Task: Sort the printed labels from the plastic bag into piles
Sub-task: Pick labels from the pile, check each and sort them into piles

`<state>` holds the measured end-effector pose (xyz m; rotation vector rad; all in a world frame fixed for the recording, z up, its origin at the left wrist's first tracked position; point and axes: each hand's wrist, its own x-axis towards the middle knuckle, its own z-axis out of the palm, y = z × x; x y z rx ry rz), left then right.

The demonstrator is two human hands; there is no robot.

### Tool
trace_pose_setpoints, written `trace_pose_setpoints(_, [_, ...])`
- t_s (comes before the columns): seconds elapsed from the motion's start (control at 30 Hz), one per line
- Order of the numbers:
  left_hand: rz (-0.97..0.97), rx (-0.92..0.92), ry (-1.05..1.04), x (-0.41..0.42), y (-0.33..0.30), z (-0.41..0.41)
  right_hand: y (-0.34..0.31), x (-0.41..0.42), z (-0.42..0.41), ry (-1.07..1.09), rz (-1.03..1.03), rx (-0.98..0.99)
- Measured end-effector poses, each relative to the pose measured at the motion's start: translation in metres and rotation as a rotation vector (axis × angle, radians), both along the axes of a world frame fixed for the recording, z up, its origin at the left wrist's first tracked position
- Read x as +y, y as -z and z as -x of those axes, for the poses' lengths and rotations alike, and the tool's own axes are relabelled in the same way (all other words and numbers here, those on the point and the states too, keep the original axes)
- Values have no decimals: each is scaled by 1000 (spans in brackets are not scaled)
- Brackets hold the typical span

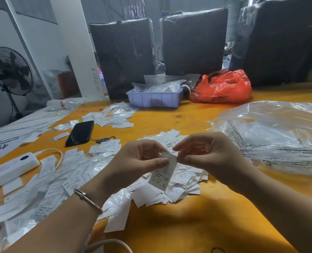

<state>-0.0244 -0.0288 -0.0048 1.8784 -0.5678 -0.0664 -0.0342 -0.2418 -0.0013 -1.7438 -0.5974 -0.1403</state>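
A white printed label marked L [163, 173] hangs between both hands over the yellow table [197, 216]. My left hand [135, 161] pinches its upper left edge with thumb and fingers. My right hand [206, 154] pinches its top right corner. Beneath them lies a heap of white labels [180, 187]. More labels and small clear sleeves are spread to the left [60, 179], and another loose group lies further back [113, 117]. A large clear plastic bag [277, 136] with printed text lies at the right.
A black phone [80, 133] and a white power strip [11, 168] with its cable lie at the left. A lilac tray [154, 99] with bags and a red plastic bag [222, 87] stand at the back. Dark wrapped bales rise behind the table; a fan [10, 70] stands far left.
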Motion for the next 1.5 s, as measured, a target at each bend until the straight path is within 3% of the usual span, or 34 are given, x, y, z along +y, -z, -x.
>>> trace_pose_setpoints(0.47, [-75,-101,-17,9,-7,-3,-2,2,2,53,-55,-28])
trace_pose_setpoints(0.67, [-133,-83,-175,26,-7,-14,-5,-12,-8,156,-102,-58])
trace_pose_setpoints(0.93, [-153,-90,62,1,-2,-6,-2,4,2,16,-73,-106])
trace_pose_setpoints(1.13, [-29,-86,-9,12,-13,-4,-3,2,1,84,-73,-102])
trace_pose_setpoints(1.27, [-233,-87,-188,33,-21,-10,-8,-23,-17,310,103,-144])
trace_pose_setpoints(1.4, [-515,-70,-431,47,-14,-21,-3,-54,-35,739,521,-306])
trace_pose_setpoints(1.5, [-724,-54,-529,49,-8,-24,1,-65,-41,919,690,-242])
